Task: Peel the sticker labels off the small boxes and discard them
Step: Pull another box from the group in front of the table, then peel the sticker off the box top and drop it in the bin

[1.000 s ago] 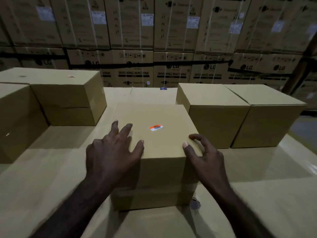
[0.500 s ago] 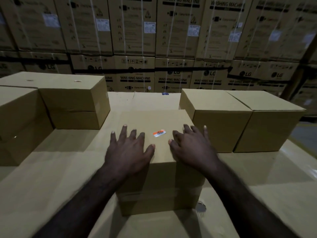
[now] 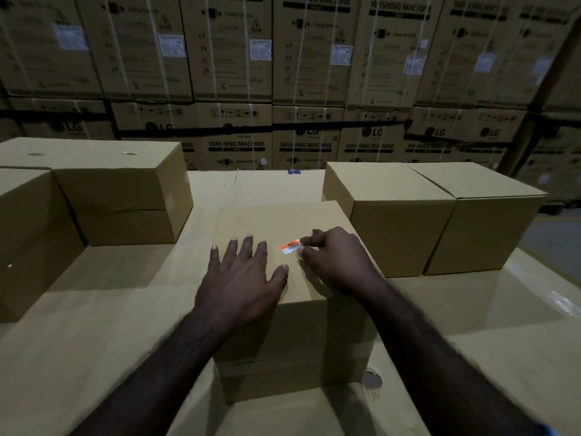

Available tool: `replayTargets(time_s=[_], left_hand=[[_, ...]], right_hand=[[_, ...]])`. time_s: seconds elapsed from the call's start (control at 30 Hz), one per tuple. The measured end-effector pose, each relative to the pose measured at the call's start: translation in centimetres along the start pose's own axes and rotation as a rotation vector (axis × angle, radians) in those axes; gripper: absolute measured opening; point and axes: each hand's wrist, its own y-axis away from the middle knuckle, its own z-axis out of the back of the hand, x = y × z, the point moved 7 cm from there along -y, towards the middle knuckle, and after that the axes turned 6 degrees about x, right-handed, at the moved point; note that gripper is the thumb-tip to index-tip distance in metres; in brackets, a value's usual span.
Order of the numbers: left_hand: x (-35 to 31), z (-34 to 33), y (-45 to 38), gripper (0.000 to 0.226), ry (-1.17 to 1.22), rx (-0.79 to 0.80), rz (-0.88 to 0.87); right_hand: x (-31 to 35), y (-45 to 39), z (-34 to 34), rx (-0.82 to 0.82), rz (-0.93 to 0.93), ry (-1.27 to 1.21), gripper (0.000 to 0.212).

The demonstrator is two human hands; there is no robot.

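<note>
A small brown cardboard box (image 3: 276,221) stands in front of me on a cardboard surface. An orange and white sticker label (image 3: 290,247) lies on its top. My left hand (image 3: 242,278) rests flat on the box top with fingers spread, just left of the label. My right hand (image 3: 336,262) has its fingers curled, with thumb and forefinger tips at the label's right end. Whether the label's edge is lifted I cannot tell.
Two plain boxes (image 3: 393,215) stand to the right and stacked boxes (image 3: 119,190) to the left. A wall of large washing machine cartons (image 3: 289,89) fills the back. A hole (image 3: 372,380) shows in the cardboard surface (image 3: 78,325) by the box's lower right corner.
My right hand moved from the box's right front corner onto its top and curled its fingertips at the label's right end. My left hand slid forward and right, beside the label.
</note>
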Motion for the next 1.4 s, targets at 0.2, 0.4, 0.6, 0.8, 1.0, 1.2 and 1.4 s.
replayTargets(time_s=[0.2,0.4,0.6,0.8,1.0,1.2,1.4], left_hand=[[0.2,0.0,-0.1,0.072,0.024,-0.005,-0.012],[0.4,-0.4,-0.9,0.074,0.036,0.033,-0.037],[0.7,-0.4,-1.5,0.076,0.034,0.045,-0.054],[0.6,-0.2,-1.3,0.076,0.026,0.048,-0.064],[0.7,-0.3,-1.2,0.077,0.036,0.042,-0.063],[0.7,-0.3,-1.1,0.076,0.03,0.054,-0.083],[1.0,-0.1,-1.1,0.068,0.038,0.081,-0.124]], right_hand=[[0.5,-0.1,0.5,-0.147,-0.036,-0.052,0.03],[1.0,0.5,0.3,-0.269,-0.066,0.115,0.023],[1.1,0.4,0.1,-0.26,-0.102,0.032,0.025],[1.2,-0.2,0.0,-0.327,-0.127,-0.027,0.022],[1.7,-0.7,-0.1,-0.433,-0.154,0.076,0.017],[2.2,-0.2,0.0,-0.346,-0.066,-0.093,0.018],[1.9,1.2,-0.9,-0.024,0.12,-0.098,0.015]])
